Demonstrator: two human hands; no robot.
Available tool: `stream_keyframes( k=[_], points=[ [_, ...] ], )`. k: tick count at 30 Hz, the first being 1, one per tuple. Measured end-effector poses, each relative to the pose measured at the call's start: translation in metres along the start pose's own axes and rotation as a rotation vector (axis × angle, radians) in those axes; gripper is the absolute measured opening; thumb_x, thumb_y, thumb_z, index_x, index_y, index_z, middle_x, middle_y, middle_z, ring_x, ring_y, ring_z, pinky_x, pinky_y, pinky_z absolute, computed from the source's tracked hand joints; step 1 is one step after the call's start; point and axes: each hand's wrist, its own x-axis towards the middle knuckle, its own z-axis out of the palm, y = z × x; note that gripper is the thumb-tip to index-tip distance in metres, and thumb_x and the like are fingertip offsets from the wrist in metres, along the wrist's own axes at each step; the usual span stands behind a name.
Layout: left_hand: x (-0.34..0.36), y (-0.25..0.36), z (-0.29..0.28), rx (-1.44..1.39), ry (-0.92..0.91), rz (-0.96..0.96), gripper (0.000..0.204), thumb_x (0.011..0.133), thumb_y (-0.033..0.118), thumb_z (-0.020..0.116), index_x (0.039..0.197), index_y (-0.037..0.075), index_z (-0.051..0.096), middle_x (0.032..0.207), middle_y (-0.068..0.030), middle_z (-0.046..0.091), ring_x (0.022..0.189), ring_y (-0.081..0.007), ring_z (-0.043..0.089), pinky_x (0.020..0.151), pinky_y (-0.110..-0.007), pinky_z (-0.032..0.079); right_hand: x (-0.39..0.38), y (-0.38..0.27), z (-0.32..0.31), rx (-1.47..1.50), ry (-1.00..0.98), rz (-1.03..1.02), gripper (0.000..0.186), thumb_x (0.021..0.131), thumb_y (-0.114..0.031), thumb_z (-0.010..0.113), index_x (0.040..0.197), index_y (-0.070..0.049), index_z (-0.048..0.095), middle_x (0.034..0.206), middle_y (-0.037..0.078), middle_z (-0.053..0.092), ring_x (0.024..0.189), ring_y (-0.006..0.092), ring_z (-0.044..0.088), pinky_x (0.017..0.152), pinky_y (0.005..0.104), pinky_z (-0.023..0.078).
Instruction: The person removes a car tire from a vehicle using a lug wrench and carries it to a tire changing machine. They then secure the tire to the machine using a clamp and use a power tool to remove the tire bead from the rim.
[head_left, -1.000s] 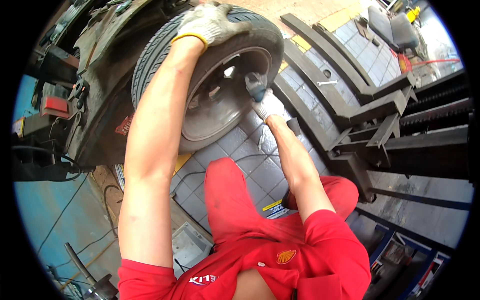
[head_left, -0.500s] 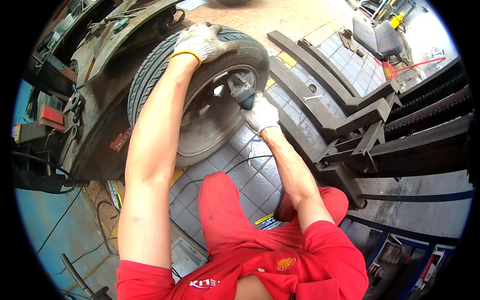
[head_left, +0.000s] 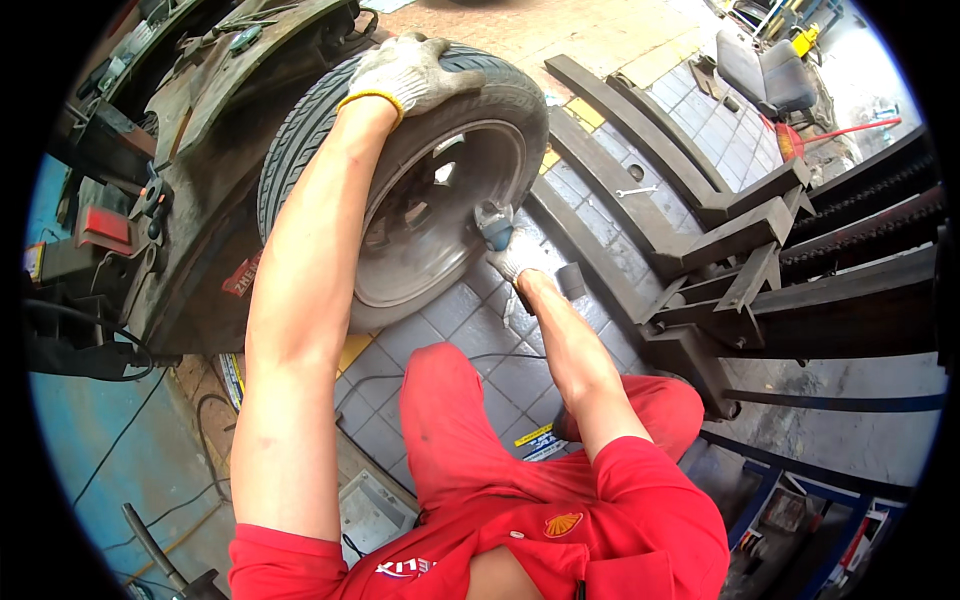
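A car tyre (head_left: 295,150) on a metal wheel rim (head_left: 410,275) stands upright in front of me, its inner side turned to the right. My left hand (head_left: 408,76), in a white knit glove with a yellow cuff, grips the tyre's top edge, thumb stretched over the sidewall. My gloved right hand (head_left: 512,258) is closed around a blue angle grinder (head_left: 496,230). The grinder's head is at the right inner edge of the rim; blur hides whether it touches.
Dark steel lift arms (head_left: 640,215) lie to the right, a wrench (head_left: 636,190) near them. A cluttered workbench-like metal structure (head_left: 190,190) stands at the left. A black cable (head_left: 385,377) crosses the tiled floor by my knee. A grey seat (head_left: 765,75) is at the far right.
My right hand has brought the grinder down along the rim, from its upper right part to its lower right edge. My left hand stays on top of the tyre.
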Motion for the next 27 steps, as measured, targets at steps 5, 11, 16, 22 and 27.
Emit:
stream_keyframes(
  k=[5,11,16,22,27],
  points=[
    [-0.001,-0.009,0.004,0.043,0.015,-0.011,0.089,0.082,0.077,0.065,0.153,0.023,0.062,0.15,-0.0227,0.062,0.139,-0.0384,0.06,0.118,-0.049,0.046,-0.005,-0.023,-0.036,0.068,0.108,-0.006,0.075,0.083,-0.044,0.073,0.139,0.001,0.051,0.114,0.031,0.074,0.109,0.0461,0.074,0.094,0.051,0.058],
    [-0.002,-0.007,0.003,-0.017,-0.016,-0.016,0.093,0.083,0.078,0.065,0.151,0.016,0.064,0.152,-0.0236,0.061,0.141,-0.0397,0.059,0.12,-0.05,0.044,-0.003,-0.036,-0.042,0.12,0.2,0.002,0.071,0.081,-0.042,0.076,0.133,0.002,0.057,0.111,0.029,0.076,0.105,0.045,0.075,0.093,0.0499,0.059],
    [-0.002,-0.003,0.0,-0.006,0.008,-0.003,0.093,0.082,0.079,0.065,0.15,0.015,0.065,0.153,-0.0237,0.06,0.141,-0.0398,0.058,0.12,-0.049,0.044,0.002,-0.012,-0.002,0.064,-0.011,0.006,0.079,0.074,-0.045,0.083,0.133,0.004,0.064,0.12,0.029,0.075,0.112,0.0422,0.074,0.097,0.0467,0.058],
    [-0.015,-0.001,-0.009,-0.046,-0.011,0.024,0.085,0.087,0.072,0.065,0.146,0.011,0.067,0.147,-0.0251,0.064,0.137,-0.0403,0.061,0.118,-0.047,0.045,0.006,0.0,0.022,0.102,0.018,0.044,0.071,0.074,-0.044,0.084,0.125,0.004,0.07,0.119,0.028,0.076,0.112,0.043,0.074,0.096,0.0475,0.058],
    [-0.028,-0.005,-0.018,-0.069,-0.059,0.014,0.078,0.087,0.068,0.064,0.131,0.003,0.075,0.134,-0.0273,0.07,0.125,-0.0407,0.068,0.113,-0.046,0.05,-0.007,-0.03,-0.01,0.194,0.051,0.014,0.071,0.074,-0.042,0.083,0.127,0.003,0.065,0.114,0.03,0.076,0.108,0.0444,0.074,0.094,0.0489,0.058]
  ],
)
